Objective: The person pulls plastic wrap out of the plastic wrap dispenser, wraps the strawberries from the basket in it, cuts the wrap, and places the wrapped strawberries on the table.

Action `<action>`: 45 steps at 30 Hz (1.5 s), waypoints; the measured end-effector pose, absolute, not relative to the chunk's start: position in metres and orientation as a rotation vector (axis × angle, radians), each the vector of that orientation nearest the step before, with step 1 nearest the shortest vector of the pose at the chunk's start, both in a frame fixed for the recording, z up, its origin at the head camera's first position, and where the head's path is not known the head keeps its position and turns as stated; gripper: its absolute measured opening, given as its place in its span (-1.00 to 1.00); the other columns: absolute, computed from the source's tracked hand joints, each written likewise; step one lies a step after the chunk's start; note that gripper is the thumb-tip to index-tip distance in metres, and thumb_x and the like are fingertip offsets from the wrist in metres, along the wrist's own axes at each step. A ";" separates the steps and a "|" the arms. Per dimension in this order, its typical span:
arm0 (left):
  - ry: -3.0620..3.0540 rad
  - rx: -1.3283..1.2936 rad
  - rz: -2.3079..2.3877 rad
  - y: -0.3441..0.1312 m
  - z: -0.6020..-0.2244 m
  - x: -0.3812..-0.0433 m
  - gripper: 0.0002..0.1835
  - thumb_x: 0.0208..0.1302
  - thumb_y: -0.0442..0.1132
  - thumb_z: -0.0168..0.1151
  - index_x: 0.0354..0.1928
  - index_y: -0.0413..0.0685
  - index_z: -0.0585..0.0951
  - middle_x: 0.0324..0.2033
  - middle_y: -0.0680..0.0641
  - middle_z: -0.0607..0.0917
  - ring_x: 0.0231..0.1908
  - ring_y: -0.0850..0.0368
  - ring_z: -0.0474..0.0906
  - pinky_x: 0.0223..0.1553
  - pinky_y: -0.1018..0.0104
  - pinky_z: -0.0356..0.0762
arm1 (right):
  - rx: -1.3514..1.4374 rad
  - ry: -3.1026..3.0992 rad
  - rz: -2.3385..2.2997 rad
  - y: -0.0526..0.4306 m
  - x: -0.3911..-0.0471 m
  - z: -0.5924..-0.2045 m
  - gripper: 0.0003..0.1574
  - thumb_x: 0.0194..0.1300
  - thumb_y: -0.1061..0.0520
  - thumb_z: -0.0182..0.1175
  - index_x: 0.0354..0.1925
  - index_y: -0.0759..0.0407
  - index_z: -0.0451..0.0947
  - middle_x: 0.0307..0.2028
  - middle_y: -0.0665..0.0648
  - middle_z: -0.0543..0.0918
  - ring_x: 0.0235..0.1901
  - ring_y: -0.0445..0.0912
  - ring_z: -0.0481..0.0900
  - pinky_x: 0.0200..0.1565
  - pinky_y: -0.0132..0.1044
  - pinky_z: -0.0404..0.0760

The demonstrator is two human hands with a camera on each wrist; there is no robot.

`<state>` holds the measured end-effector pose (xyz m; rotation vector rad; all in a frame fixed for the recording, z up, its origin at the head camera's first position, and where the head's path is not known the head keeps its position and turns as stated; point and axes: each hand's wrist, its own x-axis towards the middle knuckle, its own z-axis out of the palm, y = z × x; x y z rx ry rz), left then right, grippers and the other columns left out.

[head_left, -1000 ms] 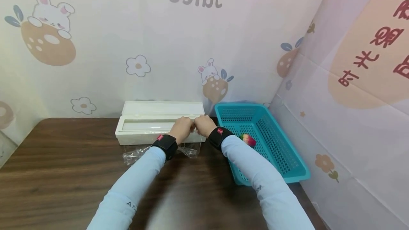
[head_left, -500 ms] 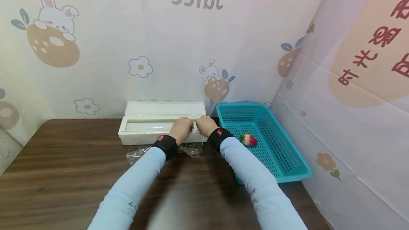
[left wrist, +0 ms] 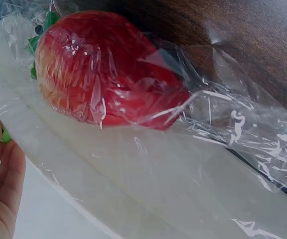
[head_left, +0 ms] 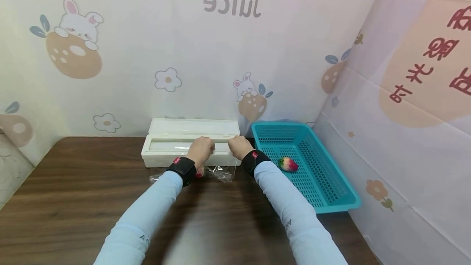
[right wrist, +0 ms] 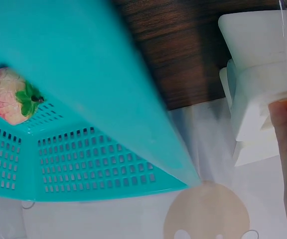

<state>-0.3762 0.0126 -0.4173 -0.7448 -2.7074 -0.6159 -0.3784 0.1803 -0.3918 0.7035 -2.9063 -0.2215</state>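
A white cling film box point(head_left: 160, 159) stands at the back of the table, its lid point(head_left: 195, 126) raised. My left hand point(head_left: 201, 150) is over the middle of its front edge, thumb and fingers pinching a small green piece point(left wrist: 5, 134). My right hand point(head_left: 240, 147) grips the box's right end with curled fingers; the right wrist view shows a fingertip point(right wrist: 280, 113) against the white end. Clear cling film point(head_left: 222, 174) hangs down the front. Under it, in the left wrist view, lies a red fruit point(left wrist: 103, 74) with green leaves, mostly hidden by my left hand in the head view.
Right of the box stands a turquoise basket point(head_left: 333, 165) with one red and cream fruit point(head_left: 288, 164) in it. A printed cloth backdrop point(head_left: 198, 44) rises directly behind the box, and another closes off the right side. The dark wooden table point(head_left: 92, 191) extends leftward and toward me.
My left hand has slid left along the box's front edge, away from my right hand, which stays at the right end. Red fruit now shows beside my left wrist. The head view has shifted slightly.
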 end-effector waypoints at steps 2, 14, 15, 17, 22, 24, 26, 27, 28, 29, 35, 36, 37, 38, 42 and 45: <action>-2.717 -0.746 -0.618 0.009 -0.417 -0.377 -0.84 0.02 -0.49 0.21 -0.42 -0.14 0.72 -0.39 -0.07 0.72 -0.29 0.05 0.63 -0.23 0.23 0.58 | 0.696 -2.912 -0.218 0.180 -0.378 -0.392 -0.75 0.01 0.35 0.23 -0.70 0.17 0.46 -0.58 0.14 0.59 -0.44 0.05 0.60 -0.44 -0.14 0.57; -2.733 -0.727 -0.658 -0.017 -0.421 -0.375 -0.79 0.01 -0.53 0.16 -0.41 -0.16 0.72 -0.39 -0.10 0.71 -0.26 0.00 0.61 -0.18 0.18 0.57 | 0.669 -2.916 -0.242 0.180 -0.377 -0.394 -0.77 0.02 0.32 0.27 -0.67 0.17 0.48 -0.57 0.12 0.60 -0.41 0.04 0.60 -0.38 -0.15 0.59; -2.730 -0.728 -0.666 -0.018 -0.421 -0.375 -0.80 0.02 -0.53 0.17 -0.40 -0.17 0.72 -0.39 -0.10 0.71 -0.26 -0.01 0.61 -0.18 0.18 0.57 | 0.661 -2.915 -0.248 0.180 -0.377 -0.394 -0.78 0.02 0.32 0.26 -0.67 0.17 0.49 -0.57 0.12 0.60 -0.40 0.04 0.60 -0.37 -0.15 0.59; -2.731 -0.724 -0.683 -0.020 -0.421 -0.374 -0.80 0.03 -0.53 0.17 -0.39 -0.18 0.72 -0.40 -0.10 0.71 -0.26 -0.01 0.62 -0.18 0.18 0.57 | 0.655 -2.910 -0.252 0.180 -0.377 -0.396 -0.81 0.02 0.32 0.26 -0.65 0.18 0.51 -0.54 0.14 0.61 -0.39 0.05 0.60 -0.36 -0.14 0.59; -2.732 -0.730 -0.696 -0.024 -0.420 -0.372 -0.80 0.04 -0.54 0.15 -0.39 -0.19 0.71 -0.41 -0.11 0.70 -0.27 -0.02 0.62 -0.19 0.18 0.57 | 0.660 -2.920 -0.252 0.180 -0.377 -0.396 -0.86 0.02 0.33 0.25 -0.61 0.21 0.55 -0.48 0.18 0.64 -0.36 0.07 0.61 -0.35 -0.13 0.60; -2.725 -0.738 -0.689 -0.026 -0.420 -0.371 -0.79 0.05 -0.53 0.13 -0.39 -0.19 0.72 -0.42 -0.10 0.71 -0.28 -0.02 0.62 -0.19 0.19 0.57 | 0.658 -2.928 -0.236 0.179 -0.376 -0.395 -0.85 0.02 0.34 0.25 -0.62 0.21 0.54 -0.49 0.18 0.63 -0.36 0.07 0.61 -0.37 -0.13 0.60; -2.717 -0.748 -0.676 -0.028 -0.420 -0.371 -0.78 0.07 -0.54 0.11 -0.39 -0.19 0.72 -0.43 -0.10 0.71 -0.28 -0.02 0.62 -0.20 0.19 0.57 | 0.654 -2.929 -0.222 0.179 -0.376 -0.394 -0.82 0.02 0.34 0.24 -0.64 0.20 0.52 -0.50 0.17 0.62 -0.38 0.07 0.60 -0.38 -0.14 0.59; -2.715 -0.748 -0.675 -0.028 -0.420 -0.370 -0.77 0.08 -0.54 0.10 -0.39 -0.19 0.72 -0.42 -0.11 0.71 -0.28 -0.02 0.62 -0.20 0.19 0.57 | 0.653 -2.926 -0.217 0.180 -0.376 -0.393 -0.81 0.02 0.35 0.24 -0.65 0.20 0.52 -0.52 0.17 0.62 -0.39 0.06 0.60 -0.40 -0.14 0.59; -2.713 -0.752 -0.675 -0.029 -0.420 -0.370 -0.76 0.09 -0.54 0.09 -0.38 -0.19 0.72 -0.42 -0.11 0.71 -0.29 -0.02 0.62 -0.21 0.20 0.57 | 0.650 -2.924 -0.216 0.180 -0.376 -0.393 -0.80 0.02 0.34 0.24 -0.66 0.19 0.51 -0.52 0.16 0.61 -0.40 0.06 0.60 -0.40 -0.14 0.59; -2.713 -0.753 -0.674 -0.030 -0.420 -0.370 -0.76 0.09 -0.55 0.09 -0.38 -0.19 0.72 -0.42 -0.11 0.70 -0.28 -0.02 0.62 -0.21 0.20 0.57 | 0.647 -2.922 -0.218 0.180 -0.376 -0.393 -0.79 0.02 0.34 0.24 -0.66 0.19 0.50 -0.53 0.15 0.61 -0.41 0.05 0.61 -0.41 -0.15 0.59; -2.698 -0.769 -0.652 -0.034 -0.419 -0.369 -0.80 0.11 -0.53 0.12 -0.39 -0.21 0.71 -0.43 -0.13 0.70 -0.30 -0.03 0.62 -0.23 0.19 0.58 | 0.639 -2.947 -0.214 0.181 -0.379 -0.394 -0.77 0.03 0.34 0.24 -0.68 0.17 0.49 -0.53 0.14 0.61 -0.40 0.04 0.61 -0.41 -0.17 0.59; -2.697 -0.770 -0.649 -0.035 -0.419 -0.368 -0.80 0.12 -0.52 0.12 -0.39 -0.21 0.71 -0.43 -0.13 0.70 -0.31 -0.03 0.62 -0.23 0.19 0.58 | 0.639 -2.952 -0.209 0.181 -0.379 -0.394 -0.77 0.03 0.34 0.24 -0.68 0.17 0.49 -0.52 0.14 0.61 -0.40 0.04 0.61 -0.41 -0.17 0.59; -2.697 -0.769 -0.641 -0.035 -0.420 -0.368 -0.81 0.12 -0.52 0.13 -0.40 -0.20 0.71 -0.43 -0.12 0.70 -0.31 -0.02 0.62 -0.23 0.19 0.58 | 0.638 -2.960 -0.211 0.181 -0.380 -0.395 -0.77 0.03 0.34 0.24 -0.68 0.17 0.49 -0.51 0.14 0.62 -0.39 0.05 0.60 -0.40 -0.16 0.59; -2.695 -0.770 -0.636 -0.036 -0.420 -0.369 -0.82 0.11 -0.52 0.14 -0.40 -0.20 0.71 -0.43 -0.12 0.70 -0.31 -0.02 0.62 -0.24 0.19 0.58 | 0.640 -2.960 -0.216 0.181 -0.380 -0.395 -0.77 0.02 0.34 0.24 -0.68 0.16 0.49 -0.51 0.14 0.62 -0.39 0.05 0.60 -0.40 -0.16 0.59; -2.679 -0.773 -0.617 -0.039 -0.421 -0.370 -0.84 0.08 -0.51 0.18 -0.42 -0.20 0.71 -0.43 -0.12 0.70 -0.31 -0.02 0.63 -0.26 0.19 0.58 | 0.640 -2.960 -0.235 0.181 -0.382 -0.394 -0.79 0.02 0.32 0.25 -0.66 0.17 0.52 -0.48 0.15 0.63 -0.37 0.06 0.60 -0.37 -0.15 0.60; -2.669 -0.767 -0.611 -0.043 -0.421 -0.370 -0.85 0.06 -0.51 0.19 -0.43 -0.20 0.71 -0.43 -0.13 0.69 -0.32 -0.03 0.62 -0.27 0.18 0.58 | 0.634 -2.997 -0.219 0.181 -0.385 -0.395 -0.83 0.03 0.33 0.25 -0.64 0.20 0.55 -0.45 0.20 0.64 -0.34 0.10 0.60 -0.34 -0.10 0.60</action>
